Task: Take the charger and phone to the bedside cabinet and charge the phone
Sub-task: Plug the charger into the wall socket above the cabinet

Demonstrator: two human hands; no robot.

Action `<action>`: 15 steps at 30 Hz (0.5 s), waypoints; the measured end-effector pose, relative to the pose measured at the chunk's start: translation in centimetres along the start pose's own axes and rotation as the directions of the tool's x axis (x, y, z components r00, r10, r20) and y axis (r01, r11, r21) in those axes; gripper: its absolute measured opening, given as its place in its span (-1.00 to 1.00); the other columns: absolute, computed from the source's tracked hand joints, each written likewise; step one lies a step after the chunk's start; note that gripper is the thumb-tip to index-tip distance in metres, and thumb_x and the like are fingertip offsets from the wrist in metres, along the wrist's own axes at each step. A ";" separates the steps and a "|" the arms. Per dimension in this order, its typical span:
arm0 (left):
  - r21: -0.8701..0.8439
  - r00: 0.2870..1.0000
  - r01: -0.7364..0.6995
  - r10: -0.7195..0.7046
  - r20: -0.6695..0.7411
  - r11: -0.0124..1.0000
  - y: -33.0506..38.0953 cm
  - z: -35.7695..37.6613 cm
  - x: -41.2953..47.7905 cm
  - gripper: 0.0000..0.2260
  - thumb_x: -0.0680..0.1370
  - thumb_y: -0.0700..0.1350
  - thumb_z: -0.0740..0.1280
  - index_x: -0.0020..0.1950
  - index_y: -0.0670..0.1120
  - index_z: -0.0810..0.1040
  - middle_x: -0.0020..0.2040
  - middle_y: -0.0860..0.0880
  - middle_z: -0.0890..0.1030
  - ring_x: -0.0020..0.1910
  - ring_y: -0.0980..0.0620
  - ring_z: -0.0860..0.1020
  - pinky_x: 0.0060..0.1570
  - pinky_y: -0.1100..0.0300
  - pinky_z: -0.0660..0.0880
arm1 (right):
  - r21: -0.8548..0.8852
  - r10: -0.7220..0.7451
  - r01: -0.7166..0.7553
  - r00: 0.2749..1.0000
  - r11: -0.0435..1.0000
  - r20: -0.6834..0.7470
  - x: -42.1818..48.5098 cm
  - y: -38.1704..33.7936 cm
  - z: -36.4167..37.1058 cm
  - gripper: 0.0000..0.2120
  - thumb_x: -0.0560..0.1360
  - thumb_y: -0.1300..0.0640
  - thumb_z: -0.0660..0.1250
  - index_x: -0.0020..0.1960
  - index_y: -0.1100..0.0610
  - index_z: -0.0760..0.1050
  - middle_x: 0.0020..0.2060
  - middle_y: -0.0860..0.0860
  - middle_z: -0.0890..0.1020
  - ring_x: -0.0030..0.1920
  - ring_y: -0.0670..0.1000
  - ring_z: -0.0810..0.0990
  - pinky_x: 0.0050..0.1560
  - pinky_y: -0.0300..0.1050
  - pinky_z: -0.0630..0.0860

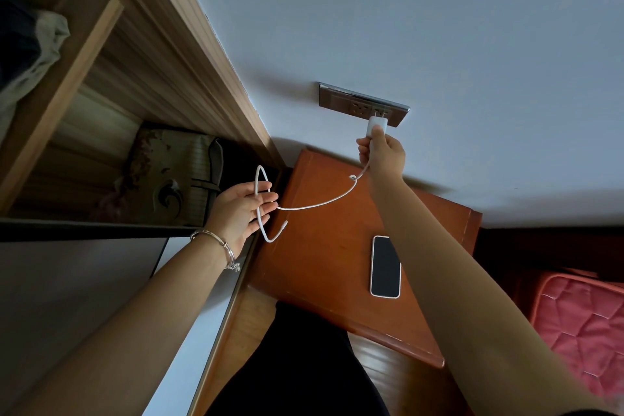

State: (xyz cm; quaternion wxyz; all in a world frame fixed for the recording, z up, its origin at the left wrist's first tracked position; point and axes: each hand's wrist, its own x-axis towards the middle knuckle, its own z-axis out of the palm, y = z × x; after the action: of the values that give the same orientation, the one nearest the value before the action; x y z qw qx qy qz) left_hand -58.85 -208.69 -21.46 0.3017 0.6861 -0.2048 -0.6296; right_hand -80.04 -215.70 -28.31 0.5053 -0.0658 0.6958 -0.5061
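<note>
Charger: small white plug block (375,123), glossy, rounded corners, held up at the right-hand socket of the wall outlet plate (363,105); whether its prongs are fully seated I cannot tell.
Right hand: my right hand (383,152) pinches the plug block, thumb on one side and fingers curled on the other, covering its lower half.
Cable: thin white cord (314,204) leaves the plug under my right hand, has a small clip or tie on it just below that hand, sags over the cabinet and runs across to my left hand.
Left hand: my left hand (243,209) is palm up, fingers loosely bent around a loop of the cord; the loop stands up above my fingers and the free connector end (283,226) dangles below them, plugged into nothing.
Phone: white-edged phone (385,266) with a dark, blank screen lies face up on the bedside cabinet (320,257), apart from the cable, just beside my right forearm.
Cabinet: reddish-brown wood top, against the wall below the outlet; its right part is hidden behind my right arm.
Hard to see: the open wardrobe (101,111) on the left is dim, its contents unclear.
Cut off: a red quilted mattress (580,321) runs out of the right edge.
</note>
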 end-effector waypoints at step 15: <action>0.005 1.000 0.010 -0.010 -0.013 1.000 0.0 -0.2 0.6 -0.77 0.55 -0.33 0.20 -0.06 -0.06 0.58 -0.12 -0.04 0.64 -0.06 0.02 0.62 0.02 0.13 0.51 | 0.109 0.137 -0.139 0.990 0.984 0.022 -0.7 -5.0 0.1 -0.82 0.51 0.21 0.26 -0.26 0.19 0.44 -0.44 0.06 0.67 -0.50 -0.12 0.53 -0.46 -0.28 0.48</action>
State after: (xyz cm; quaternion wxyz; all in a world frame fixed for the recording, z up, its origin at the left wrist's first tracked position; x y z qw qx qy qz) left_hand -58.59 -209.05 -21.89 0.2981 0.6919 -0.2012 -0.6260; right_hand -81.72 -217.78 -24.03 0.5469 0.0068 0.6662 -0.5070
